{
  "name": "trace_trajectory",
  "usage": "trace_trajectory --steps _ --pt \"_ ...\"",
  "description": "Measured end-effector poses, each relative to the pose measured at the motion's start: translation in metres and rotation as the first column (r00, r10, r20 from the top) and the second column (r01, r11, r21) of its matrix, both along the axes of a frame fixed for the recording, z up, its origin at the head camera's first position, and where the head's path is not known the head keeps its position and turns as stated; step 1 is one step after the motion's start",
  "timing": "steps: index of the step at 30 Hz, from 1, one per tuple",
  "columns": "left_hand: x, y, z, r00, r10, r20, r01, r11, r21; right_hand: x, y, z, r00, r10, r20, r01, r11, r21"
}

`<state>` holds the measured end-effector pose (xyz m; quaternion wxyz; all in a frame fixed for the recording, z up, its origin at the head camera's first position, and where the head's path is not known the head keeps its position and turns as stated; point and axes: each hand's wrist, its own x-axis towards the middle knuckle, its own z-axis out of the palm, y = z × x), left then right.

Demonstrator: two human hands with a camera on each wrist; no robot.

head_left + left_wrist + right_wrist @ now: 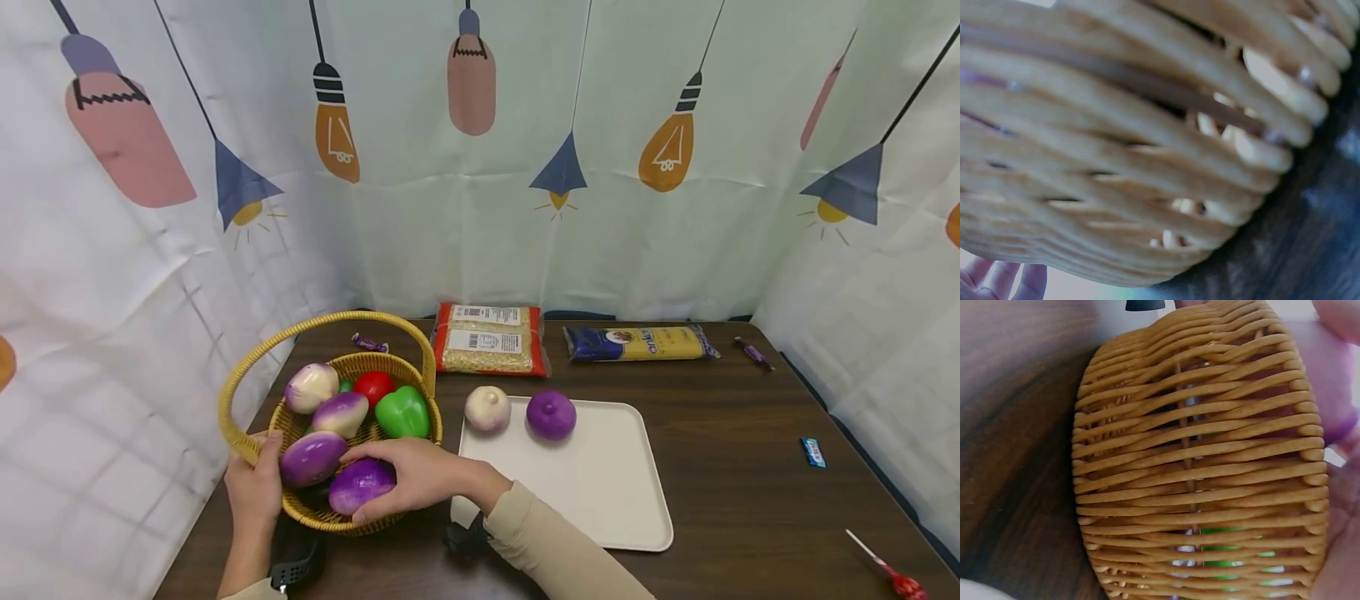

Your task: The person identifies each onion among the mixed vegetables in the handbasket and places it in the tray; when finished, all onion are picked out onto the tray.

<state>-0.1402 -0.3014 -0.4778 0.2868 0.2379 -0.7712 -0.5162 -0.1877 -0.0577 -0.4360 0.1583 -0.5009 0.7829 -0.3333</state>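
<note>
A yellow wicker basket (330,525) with a tall arched handle stands on the left of the table in the head view. My left hand (253,483) grips its left rim near the handle's foot, and the left wrist view shows the woven side (1116,144) up close. Inside the near part of the basket, my right hand (420,477) holds a glossy purple oval vegetable (362,486) between thumb and fingers. Around it lie another purple vegetable (312,458), two purple-and-white ones (341,414), a red tomato (373,387) and a green bell pepper (403,412).
A cream tray (592,483) right of the basket bears a white bulb (487,409) and a purple onion (551,415). Behind are a grain bag (489,340) and a pasta pack (641,342). Wrapped candies (753,353) and a lollipop (903,583) lie about.
</note>
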Motion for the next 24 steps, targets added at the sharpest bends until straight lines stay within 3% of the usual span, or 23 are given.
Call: trace_trajectory --steps 4,11,19,24 --pt "0.000 0.000 0.000 1.000 0.000 0.000 0.000 1.000 -0.001 0.005 0.014 0.000 0.996 -0.052 0.075 0.065 0.981 -0.180" --pt "-0.001 -0.002 0.000 1.000 0.003 -0.013 -0.003 1.000 -0.012 0.013 0.056 0.004 0.976 -0.063 0.207 0.146 0.897 -0.416" --pt "-0.001 -0.001 0.000 1.000 0.010 -0.004 -0.010 1.000 0.000 0.010 0.118 -0.002 0.932 -0.226 0.282 0.332 0.844 -0.422" --pt "0.000 0.000 0.000 1.000 0.010 0.008 -0.010 1.000 0.006 -0.001 0.163 -0.006 0.861 -0.397 0.318 0.500 0.774 -0.388"
